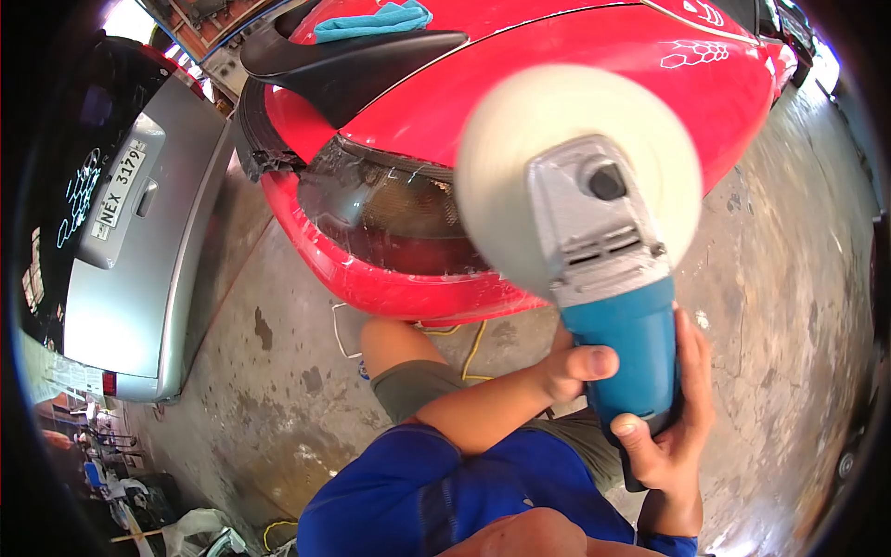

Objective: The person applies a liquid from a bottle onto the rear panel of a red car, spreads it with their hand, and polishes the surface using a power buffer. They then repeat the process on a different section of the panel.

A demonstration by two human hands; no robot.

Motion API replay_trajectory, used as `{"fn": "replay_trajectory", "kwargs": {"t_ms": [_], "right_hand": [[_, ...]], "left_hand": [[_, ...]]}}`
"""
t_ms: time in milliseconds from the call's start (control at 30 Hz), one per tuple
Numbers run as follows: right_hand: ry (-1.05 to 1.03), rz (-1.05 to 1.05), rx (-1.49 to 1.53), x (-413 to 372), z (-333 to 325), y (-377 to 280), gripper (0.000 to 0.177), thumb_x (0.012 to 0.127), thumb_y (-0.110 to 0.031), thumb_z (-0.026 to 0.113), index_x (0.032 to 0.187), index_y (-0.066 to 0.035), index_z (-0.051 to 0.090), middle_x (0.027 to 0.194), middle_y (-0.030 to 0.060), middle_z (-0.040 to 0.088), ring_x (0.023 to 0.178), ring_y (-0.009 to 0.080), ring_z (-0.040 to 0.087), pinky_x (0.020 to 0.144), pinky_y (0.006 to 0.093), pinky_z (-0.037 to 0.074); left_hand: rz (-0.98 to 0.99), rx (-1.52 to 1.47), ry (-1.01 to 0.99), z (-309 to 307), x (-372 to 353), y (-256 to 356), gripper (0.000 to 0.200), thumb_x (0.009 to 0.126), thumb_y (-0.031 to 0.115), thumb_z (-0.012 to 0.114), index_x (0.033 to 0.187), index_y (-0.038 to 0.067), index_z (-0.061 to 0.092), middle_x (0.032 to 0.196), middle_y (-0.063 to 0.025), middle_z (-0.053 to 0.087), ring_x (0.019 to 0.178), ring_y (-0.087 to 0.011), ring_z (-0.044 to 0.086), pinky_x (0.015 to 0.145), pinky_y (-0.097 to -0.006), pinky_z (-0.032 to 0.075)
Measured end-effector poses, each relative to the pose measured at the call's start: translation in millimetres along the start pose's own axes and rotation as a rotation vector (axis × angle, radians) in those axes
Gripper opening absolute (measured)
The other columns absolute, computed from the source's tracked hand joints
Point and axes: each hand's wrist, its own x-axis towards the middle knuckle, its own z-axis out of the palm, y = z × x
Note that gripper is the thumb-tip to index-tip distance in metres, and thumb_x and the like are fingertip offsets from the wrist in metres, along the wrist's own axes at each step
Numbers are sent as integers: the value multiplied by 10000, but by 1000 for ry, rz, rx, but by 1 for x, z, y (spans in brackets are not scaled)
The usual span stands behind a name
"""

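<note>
Both my hands hold a blue and grey polisher point(617, 316) with a round white buffing pad point(501, 158) on its head. My left hand point(575, 367) grips the blue body from the left, thumb on top. From below and the right, my right hand point(673, 436) wraps the rear of the body. The pad looks blurred and faces a red car point(575, 56), just right of its dark, smeared light lens point(390, 213). I cannot tell whether the pad touches the car.
A teal cloth point(371, 20) lies on the red car above a black spoiler point(353, 56). A silver car point(139, 251) with a number plate stands at the left. A yellow cord point(475, 345) runs over the stained concrete floor point(789, 306). My bent knee point(394, 348) is below the bumper.
</note>
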Motion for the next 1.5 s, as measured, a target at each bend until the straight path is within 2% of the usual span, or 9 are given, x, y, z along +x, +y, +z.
{"fn": "replay_trajectory", "kwargs": {"t_ms": [167, 333, 500, 667, 933, 1033, 1133, 1233, 1500], "right_hand": [[-91, -185, 150, 32, 18, -6, 1040, 857, -445, 914, 1621, 83, 444, 1597, 367, 468, 1454, 483, 527, 1190, 546, 454], [-43, -101, 94, 11, 10, 7, 1094, 846, -563, 872, 1614, 92, 449, 1582, 335, 503, 1456, 438, 538, 1206, 515, 417], [63, 113, 134, -38, -7, 39, 1156, 856, -618, 847, 1649, 89, 391, 1610, 285, 474, 1495, 384, 488, 1250, 507, 350], [172, 106, 139, -56, -6, 49, 1072, 874, -570, 829, 1604, 112, 442, 1495, 284, 547, 1387, 421, 516, 1172, 543, 396], [-12, -60, 138, 11, 11, 0, 1075, 852, -529, 854, 1621, 96, 436, 1604, 299, 507, 1491, 400, 509, 1244, 508, 366], [-90, -193, 127, 39, 24, -17, 1004, 852, -335, 904, 1629, 85, 425, 1592, 330, 493, 1448, 457, 536, 1206, 527, 432], [-117, -205, 128, 46, 26, -22, 1012, 837, -304, 917, 1630, 84, 423, 1603, 325, 485, 1446, 456, 537, 1201, 534, 438], [-77, -193, 153, 32, 22, -6, 1025, 852, -385, 896, 1628, 87, 424, 1624, 304, 480, 1446, 449, 535, 1212, 530, 421], [207, 252, 305, -61, 5, 60, 1212, 867, -644, 827, 1668, 108, 316, 1661, 299, 423, 1495, 377, 481, 1244, 487, 367]], "left_hand": [[163, -13, 7, -2, -4, 27, 936, 810, 465, 831, 1537, -16, 488, 1433, -176, 630, 1308, -296, 644, 1113, -464, 545], [46, 20, 28, -5, -7, 7, 1102, 758, 473, 840, 1620, 14, 330, 1393, -172, 589, 1263, -283, 632, 1073, -443, 554], [-73, 80, -65, 3, -4, -32, 834, 827, 458, 851, 1461, 6, 555, 1396, -129, 639, 1287, -251, 628, 1091, -425, 531], [-64, 124, -3, 3, -5, -59, 837, 831, 452, 851, 1489, 28, 554, 1392, -121, 647, 1276, -251, 634, 1117, -431, 513], [114, 48, 23, 2, 0, 9, 900, 809, 447, 822, 1514, -13, 503, 1360, -166, 651, 1227, -290, 666, 1091, -445, 546], [191, 40, 77, 10, -1, 42, 862, 822, 473, 782, 1478, -23, 523, 1323, -174, 667, 1188, -292, 686, 1041, -443, 575], [201, 39, 85, 8, -2, 49, 857, 824, 483, 769, 1470, -25, 526, 1315, -174, 669, 1183, -291, 687, 1033, -445, 578], [167, 67, 72, -1, -4, 32, 878, 818, 470, 783, 1490, -25, 513, 1335, -173, 662, 1208, -291, 677, 1064, -446, 560], [-89, 167, 37, 7, 6, -45, 943, 780, 350, 905, 1539, 7, 463, 1402, -135, 630, 1298, -260, 619, 1123, -429, 505]]}}
